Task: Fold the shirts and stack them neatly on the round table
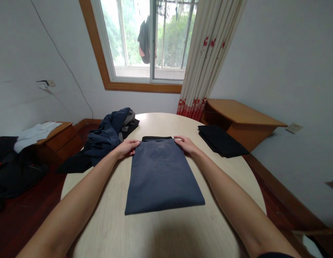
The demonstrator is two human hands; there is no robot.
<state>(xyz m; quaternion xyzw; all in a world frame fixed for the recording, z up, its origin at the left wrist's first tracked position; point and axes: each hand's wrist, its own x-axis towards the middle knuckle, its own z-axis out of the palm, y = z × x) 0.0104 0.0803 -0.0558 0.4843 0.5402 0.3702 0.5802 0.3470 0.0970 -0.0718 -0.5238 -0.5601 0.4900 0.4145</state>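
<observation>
A folded blue-grey garment (162,175) lies flat on the round table, its wide straight edge towards me. At its far left corner my left hand (128,148) pinches the cloth, thumb on top. My right hand (184,144) grips the far right corner the same way. Just past the far edge, between the two hands, a black strip of cloth (156,138) shows; whether it belongs to the same garment I cannot tell. The fingertips under the cloth are hidden.
A heap of dark clothes (106,134) sits at the table's left side, partly over the edge. A folded black garment (221,141) lies on the right. The pale round table (107,218) stands near a wooden desk (241,113), a curtain (206,53) and a drawer cabinet (59,141).
</observation>
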